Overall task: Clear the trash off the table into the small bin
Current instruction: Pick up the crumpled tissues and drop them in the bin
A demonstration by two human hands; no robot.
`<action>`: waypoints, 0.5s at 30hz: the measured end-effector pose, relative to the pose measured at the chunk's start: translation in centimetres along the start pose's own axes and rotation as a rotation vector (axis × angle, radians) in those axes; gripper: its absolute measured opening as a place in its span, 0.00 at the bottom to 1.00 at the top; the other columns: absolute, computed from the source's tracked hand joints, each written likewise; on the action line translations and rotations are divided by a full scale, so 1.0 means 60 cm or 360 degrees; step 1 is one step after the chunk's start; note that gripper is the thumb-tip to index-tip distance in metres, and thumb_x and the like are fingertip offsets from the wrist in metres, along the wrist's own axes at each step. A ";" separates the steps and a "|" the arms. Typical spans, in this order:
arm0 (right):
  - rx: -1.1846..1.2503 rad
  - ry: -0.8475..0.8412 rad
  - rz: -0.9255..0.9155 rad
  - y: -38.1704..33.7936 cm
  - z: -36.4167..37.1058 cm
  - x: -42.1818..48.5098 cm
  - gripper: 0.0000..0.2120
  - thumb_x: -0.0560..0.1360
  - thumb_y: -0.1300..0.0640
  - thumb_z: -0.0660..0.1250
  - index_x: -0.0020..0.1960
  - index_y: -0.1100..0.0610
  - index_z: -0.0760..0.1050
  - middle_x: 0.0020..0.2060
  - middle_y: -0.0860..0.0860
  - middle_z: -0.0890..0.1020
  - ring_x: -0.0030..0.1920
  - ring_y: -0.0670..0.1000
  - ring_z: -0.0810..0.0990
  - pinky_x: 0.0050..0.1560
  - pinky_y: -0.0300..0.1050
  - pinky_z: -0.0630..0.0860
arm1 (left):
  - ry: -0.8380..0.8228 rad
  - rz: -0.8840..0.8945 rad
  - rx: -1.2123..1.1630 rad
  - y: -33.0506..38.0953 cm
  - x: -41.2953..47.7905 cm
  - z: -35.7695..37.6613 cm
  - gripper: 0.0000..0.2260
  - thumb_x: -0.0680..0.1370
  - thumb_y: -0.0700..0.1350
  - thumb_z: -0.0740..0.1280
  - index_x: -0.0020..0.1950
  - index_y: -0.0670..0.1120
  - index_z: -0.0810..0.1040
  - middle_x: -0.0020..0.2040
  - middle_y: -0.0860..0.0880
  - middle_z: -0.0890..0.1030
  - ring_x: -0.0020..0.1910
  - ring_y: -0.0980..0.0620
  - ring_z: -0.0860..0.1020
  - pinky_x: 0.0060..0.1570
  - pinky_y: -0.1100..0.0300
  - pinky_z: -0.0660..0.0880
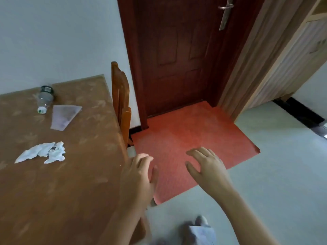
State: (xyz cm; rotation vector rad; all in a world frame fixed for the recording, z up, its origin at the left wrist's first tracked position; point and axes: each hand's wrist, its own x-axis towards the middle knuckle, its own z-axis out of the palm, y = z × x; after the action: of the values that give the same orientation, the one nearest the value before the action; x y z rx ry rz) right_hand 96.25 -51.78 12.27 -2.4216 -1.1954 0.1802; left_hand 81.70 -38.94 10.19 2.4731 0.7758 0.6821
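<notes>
On the brown table (pixel 62 183) lie a crumpled white tissue (pixel 44 152), a flat pale paper wrapper (pixel 63 116) and a clear plastic bottle (pixel 44 99) on its side near the wall. My left hand (pixel 138 177) hovers at the table's right edge with relaxed fingers, holding nothing. My right hand (pixel 207 168) hangs over the red mat, fingers spread and empty. No bin is in view.
A wooden chair (pixel 122 106) stands against the table's right side. A red mat (pixel 191 144) lies before a dark red door (pixel 177 55). A wooden cabinet (pixel 286 55) stands at right. A foot in a grey slipper (pixel 200 228) shows at the bottom, on pale floor.
</notes>
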 end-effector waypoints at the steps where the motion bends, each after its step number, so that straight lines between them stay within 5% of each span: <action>1: -0.0006 -0.0035 -0.0057 0.010 0.001 0.032 0.13 0.74 0.53 0.63 0.57 0.53 0.74 0.55 0.50 0.78 0.56 0.54 0.74 0.57 0.48 0.69 | 0.0028 -0.0057 0.0029 -0.007 0.015 0.012 0.09 0.72 0.40 0.67 0.50 0.38 0.77 0.48 0.42 0.80 0.42 0.44 0.79 0.40 0.45 0.78; 9: 0.0142 -0.0287 -0.0577 0.063 -0.026 0.271 0.13 0.73 0.54 0.65 0.56 0.55 0.75 0.54 0.51 0.79 0.54 0.53 0.75 0.56 0.49 0.71 | 0.0423 -0.0499 0.0295 0.008 0.165 0.057 0.08 0.68 0.37 0.69 0.46 0.41 0.77 0.44 0.44 0.80 0.41 0.43 0.77 0.38 0.51 0.76; 15: 0.0226 -0.0389 -0.0939 0.053 -0.034 0.404 0.13 0.73 0.54 0.65 0.58 0.54 0.75 0.55 0.50 0.79 0.57 0.51 0.74 0.58 0.47 0.70 | 0.0626 -0.0854 0.0489 0.025 0.222 0.058 0.07 0.68 0.38 0.66 0.44 0.38 0.78 0.41 0.40 0.79 0.39 0.37 0.76 0.36 0.46 0.75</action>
State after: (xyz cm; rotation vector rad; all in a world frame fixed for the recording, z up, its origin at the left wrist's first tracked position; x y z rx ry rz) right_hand 114.19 -35.20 14.50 -1.8667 -1.8765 0.3679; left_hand 93.83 -32.74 12.55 2.2351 1.7247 0.8973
